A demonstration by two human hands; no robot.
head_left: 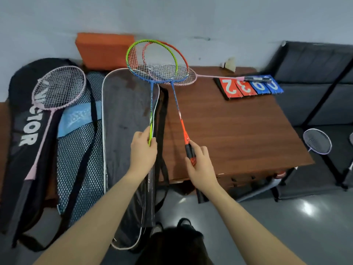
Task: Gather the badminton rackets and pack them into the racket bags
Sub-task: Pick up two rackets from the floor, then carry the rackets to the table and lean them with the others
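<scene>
Here, from the head view, I log the items in order.

Left hand (143, 151): fingers curled round the lower shaft of the green-and-blue racket (151, 62), just above its grip. Its long axis runs away from me, head raised at the far end, directly over the open grey bag (124, 119).

Right hand (198, 163): fingers wrapped on the black grip of the orange-and-blue racket (172, 54). This shaft leans leftward as it goes away, so the two heads overlap above the far edge of the table (238, 134).

Pink racket (59, 87), first: lies on the black Victor bag (28, 131), head away from me, untouched.

Pink racket, second (191, 77): flat on the table, shaft pointing right toward the score cards (250, 87); I think its head lies under the two raised heads, though the overlap makes that hard to confirm.

Mesh bag (80, 150): between the black and grey bags.

Judgement: the grey bag lies below and parallel to the left racket, so the left hand is nearer; the right racket needs swinging leftward to line up.
</scene>
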